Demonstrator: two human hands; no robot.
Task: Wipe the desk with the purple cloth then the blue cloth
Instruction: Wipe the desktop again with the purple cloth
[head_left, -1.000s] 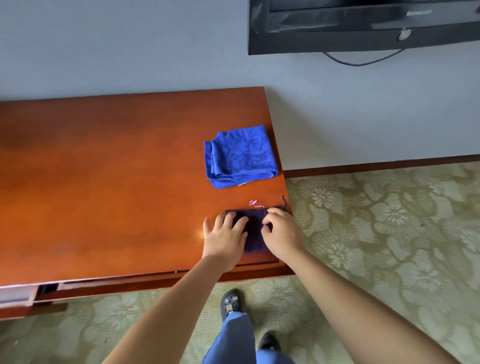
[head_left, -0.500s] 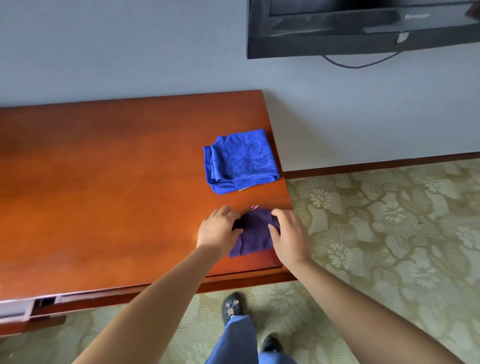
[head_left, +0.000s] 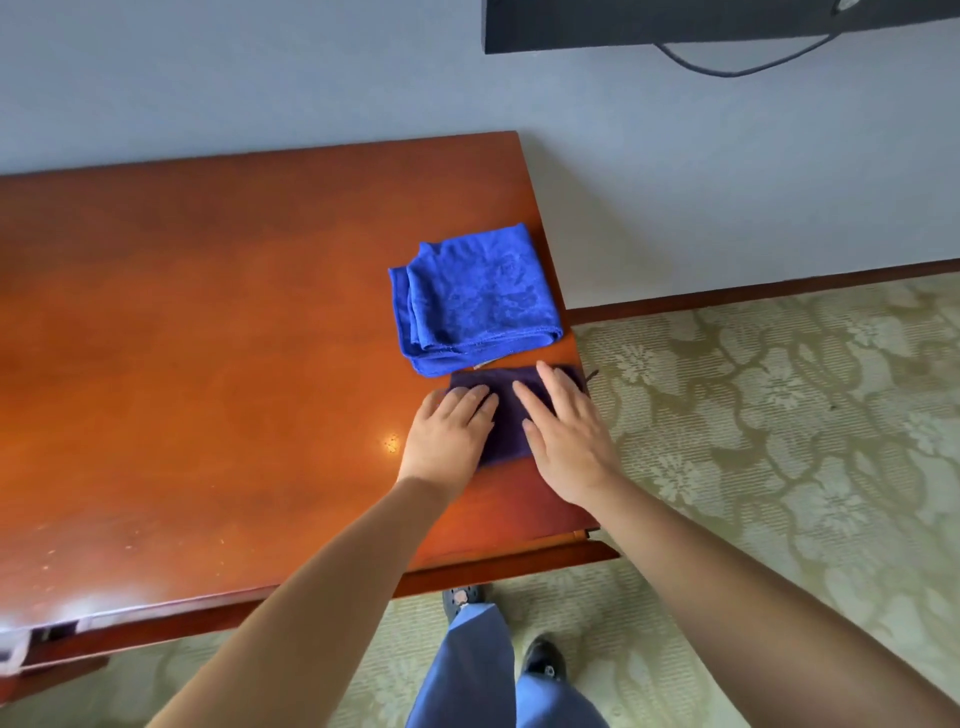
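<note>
A dark purple cloth (head_left: 506, 410) lies folded flat near the right end of the reddish wooden desk (head_left: 208, 364). My left hand (head_left: 449, 436) presses on its left part with straight fingers. My right hand (head_left: 563, 434) lies flat on its right part, fingers pointing away from me. Just behind the purple cloth sits a folded blue cloth (head_left: 475, 299), its near edge touching or almost touching the purple one. Much of the purple cloth is hidden under my hands.
The desk's right edge (head_left: 569, 332) runs close beside both cloths, with patterned carpet (head_left: 779, 441) below. A black screen (head_left: 727, 21) with a cable hangs on the wall above. My legs and shoes (head_left: 540, 660) stand at the desk's front edge.
My hands went from gripping the bunched purple cloth to lying flat on it. The cloth is now spread into a flat fold, closer to the blue cloth.
</note>
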